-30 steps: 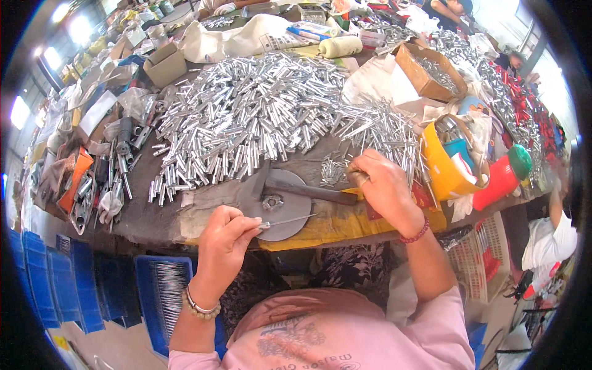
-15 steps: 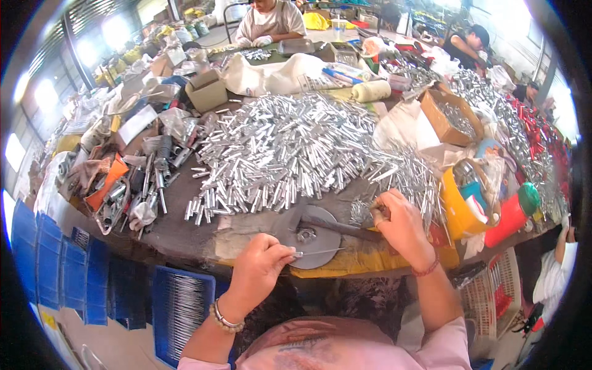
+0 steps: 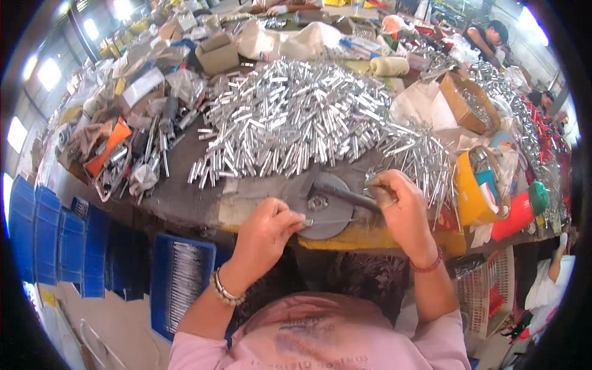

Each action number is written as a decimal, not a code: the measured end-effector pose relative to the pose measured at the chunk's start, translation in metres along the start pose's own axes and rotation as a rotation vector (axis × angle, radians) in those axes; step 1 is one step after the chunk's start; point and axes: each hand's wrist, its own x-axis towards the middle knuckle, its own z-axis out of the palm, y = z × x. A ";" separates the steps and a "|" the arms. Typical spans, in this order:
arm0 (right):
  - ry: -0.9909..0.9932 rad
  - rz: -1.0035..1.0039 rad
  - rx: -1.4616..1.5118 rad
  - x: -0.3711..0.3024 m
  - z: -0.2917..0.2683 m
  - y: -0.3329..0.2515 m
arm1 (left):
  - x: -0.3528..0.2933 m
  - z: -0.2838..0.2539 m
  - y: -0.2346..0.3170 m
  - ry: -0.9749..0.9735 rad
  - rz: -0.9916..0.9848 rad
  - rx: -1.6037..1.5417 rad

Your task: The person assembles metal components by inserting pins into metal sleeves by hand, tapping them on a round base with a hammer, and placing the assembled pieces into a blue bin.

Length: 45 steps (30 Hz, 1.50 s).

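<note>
My left hand (image 3: 266, 233) is closed in a pinch on a thin metal rod (image 3: 333, 221). The rod has a thicker silvery end at my fingertips, and its slim length points right across the near part of a round grey disc (image 3: 322, 229). On the disc, a hex nut-like piece (image 3: 317, 204) sits beside a dark bar shaped like a hammer (image 3: 348, 193). My right hand (image 3: 404, 213) is held by the bar's right end, thumb and fingers pressed together. Whatever is between them is too small to make out. Beyond both hands spreads a large heap of short silvery metal tubes (image 3: 302, 117).
Thin metal pins (image 3: 425, 160) lie right of the heap, near a yellow cut-open container (image 3: 478, 197) and a red bottle (image 3: 512, 217). Tools and bags (image 3: 132, 145) crowd the left. Below the table edge stands a blue crate (image 3: 161, 277) of rods. Another person (image 3: 484, 40) sits far right.
The whole view has tilted, so the table sits higher in the picture. My right hand has come slightly nearer the disc. My left hand keeps its pinch on the rod.
</note>
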 end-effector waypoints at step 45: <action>-0.245 -0.360 -0.195 -0.017 0.061 -0.049 | -0.002 0.004 -0.004 0.035 0.043 -0.006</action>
